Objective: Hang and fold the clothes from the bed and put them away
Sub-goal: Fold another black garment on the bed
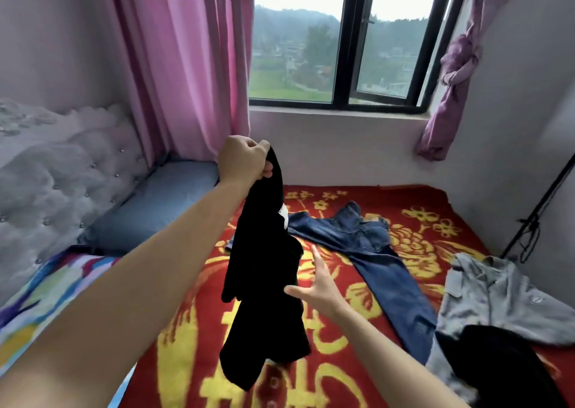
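At the centre of the frame, my left hand [244,160] is raised with its fingers [261,151] clenched round a bunched end of the black garment [264,283], which hangs twisted and doubled, its lowest fold just above the red blanket of the bed [342,361]. Lower and to the right, my right hand [317,292] is spread wide with straight fingers and holds nothing; its thumb is at the cloth's edge, though I cannot tell whether it touches. The main risk, as I judge it, is grabbing blind. The cloth is all black and wound on itself, so I cannot see which part is hem, sleeve or collar, and taking the wrong fold would open it skewed or inside out and spoil the fold. My upper grip is only a fistful of fabric, so a hard shake to untwist it could pull it loose and drop it in a heap. The jeans [373,252] lie just right of it, and a wide swing could drag across them. The grey shirt [497,292] and another dark piece [504,364] at lower right are not yet dealt with.
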